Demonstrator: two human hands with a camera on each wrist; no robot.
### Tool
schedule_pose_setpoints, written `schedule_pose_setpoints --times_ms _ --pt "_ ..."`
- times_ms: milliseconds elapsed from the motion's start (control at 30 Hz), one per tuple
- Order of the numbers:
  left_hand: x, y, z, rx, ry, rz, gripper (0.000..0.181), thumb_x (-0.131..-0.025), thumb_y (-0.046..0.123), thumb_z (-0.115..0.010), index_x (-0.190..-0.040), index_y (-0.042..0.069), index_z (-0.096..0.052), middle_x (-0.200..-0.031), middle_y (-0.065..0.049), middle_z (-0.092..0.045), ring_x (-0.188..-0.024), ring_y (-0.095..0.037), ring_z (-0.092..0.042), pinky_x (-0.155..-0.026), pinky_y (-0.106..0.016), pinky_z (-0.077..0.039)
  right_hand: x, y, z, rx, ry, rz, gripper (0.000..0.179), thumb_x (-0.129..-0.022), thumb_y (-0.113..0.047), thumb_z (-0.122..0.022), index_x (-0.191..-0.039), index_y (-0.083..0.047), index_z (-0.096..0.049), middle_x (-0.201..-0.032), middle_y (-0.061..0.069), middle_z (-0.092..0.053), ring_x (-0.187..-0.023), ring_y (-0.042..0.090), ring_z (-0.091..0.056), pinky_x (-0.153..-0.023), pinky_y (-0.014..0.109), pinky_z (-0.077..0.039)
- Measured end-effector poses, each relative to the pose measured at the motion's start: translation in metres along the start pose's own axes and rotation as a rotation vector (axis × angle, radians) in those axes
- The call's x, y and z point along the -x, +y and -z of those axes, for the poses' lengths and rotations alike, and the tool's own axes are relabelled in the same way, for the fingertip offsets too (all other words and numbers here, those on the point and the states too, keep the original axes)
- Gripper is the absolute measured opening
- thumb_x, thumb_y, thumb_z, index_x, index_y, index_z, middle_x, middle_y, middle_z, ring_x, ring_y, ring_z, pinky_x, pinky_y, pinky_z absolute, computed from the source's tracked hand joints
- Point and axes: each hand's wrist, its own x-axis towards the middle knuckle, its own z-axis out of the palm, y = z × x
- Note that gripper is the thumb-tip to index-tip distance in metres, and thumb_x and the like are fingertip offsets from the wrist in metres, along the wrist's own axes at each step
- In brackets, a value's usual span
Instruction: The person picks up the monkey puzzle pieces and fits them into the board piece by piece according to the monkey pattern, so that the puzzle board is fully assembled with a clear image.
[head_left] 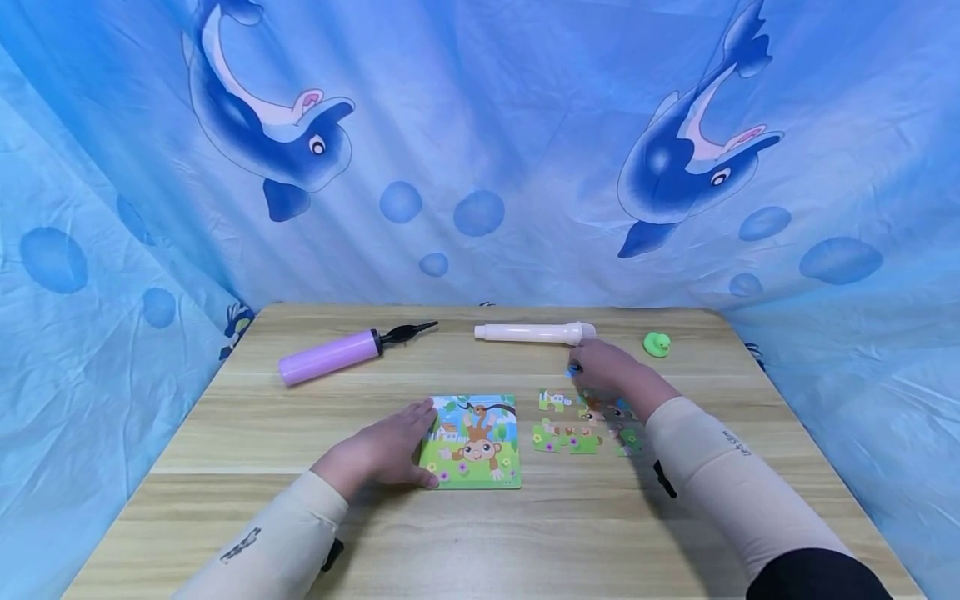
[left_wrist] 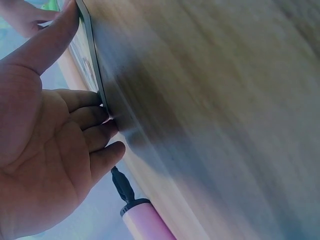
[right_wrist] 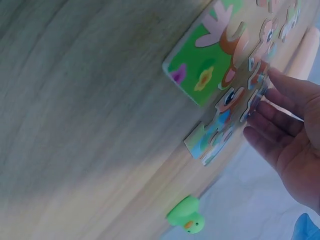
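Observation:
A square monkey puzzle board (head_left: 468, 442) lies face up on the table. My left hand (head_left: 393, 442) spans its left edge, thumb at the lower corner and fingers at the upper one. In the left wrist view those fingers are only slightly bent against the board's side (left_wrist: 93, 50). Right of the board, several loose puzzle pieces (head_left: 555, 400) are spread face up. Over the top of this group my right hand (head_left: 611, 367) pinches a small blue puzzle piece (head_left: 572, 372), mostly hidden under the fingertips. A green corner piece (right_wrist: 197, 70) shows large in the right wrist view.
A white stick-like tube (head_left: 525, 333) lies at the back, its thick end close to my right hand. At the back left is a purple hand pump (head_left: 330, 358) with a black nozzle. A green toy duck (head_left: 657, 344) sits back right. Blue dolphin curtains (head_left: 480, 125) surround the table.

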Motion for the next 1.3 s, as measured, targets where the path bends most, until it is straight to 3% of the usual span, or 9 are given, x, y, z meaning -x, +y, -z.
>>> schedule_pose_setpoints --times_ms 333,567,733,967,1300 --pt "-0.002 -0.001 -0.002 -0.010 0.003 -0.001 0.108 -0.077 0.058 -0.075 -0.155 0.003 -0.024 -0.164 -0.013 -0.013 -0.151 -0.034 -0.016 -0.122 -0.049 -0.022 0.002 -0.004 -0.002 0.114 0.055 0.094 0.016 -0.095 -0.025 -0.063 -0.096 -0.010 -0.066 -0.091 0.002 -0.053 -0.075 0.016 -0.049 -0.070 0.034 -0.047" --pt "-0.003 -0.001 -0.002 -0.010 0.000 0.002 0.108 -0.077 0.058 -0.074 -0.155 0.003 -0.024 -0.164 -0.013 -0.014 -0.151 -0.034 -0.016 -0.122 -0.049 -0.022 0.001 -0.021 0.001 0.113 0.135 0.111 0.020 -0.095 -0.030 -0.063 -0.088 -0.011 -0.063 -0.089 0.002 -0.054 -0.070 0.015 -0.047 -0.064 0.031 -0.044" --pt "-0.003 -0.001 -0.001 -0.010 -0.010 0.008 0.108 -0.078 0.059 -0.074 -0.155 0.004 -0.024 -0.165 -0.013 -0.013 -0.151 -0.034 -0.016 -0.122 -0.049 -0.022 -0.001 -0.048 0.005 0.103 0.181 0.140 0.020 -0.095 -0.033 -0.062 -0.093 -0.013 -0.064 -0.091 0.001 -0.054 -0.071 0.014 -0.047 -0.061 0.028 -0.043" --pt "-0.003 -0.001 -0.001 -0.014 -0.011 0.009 0.108 -0.077 0.059 -0.074 -0.155 0.004 -0.023 -0.165 -0.013 -0.013 -0.151 -0.033 -0.015 -0.122 -0.048 -0.022 -0.002 -0.102 0.008 0.133 0.210 0.221 0.024 -0.094 -0.035 -0.064 -0.085 -0.013 -0.062 -0.081 -0.002 -0.050 -0.068 0.013 -0.045 -0.060 0.027 -0.041" --pt "-0.003 -0.001 -0.001 -0.007 -0.011 0.008 0.108 -0.078 0.058 -0.075 -0.155 0.003 -0.024 -0.164 -0.013 -0.015 -0.150 -0.034 -0.017 -0.121 -0.049 -0.023 -0.008 -0.157 -0.011 0.217 0.219 0.348 0.024 -0.093 -0.036 -0.063 -0.082 -0.015 -0.063 -0.078 -0.005 -0.050 -0.069 0.011 -0.044 -0.059 0.024 -0.043"
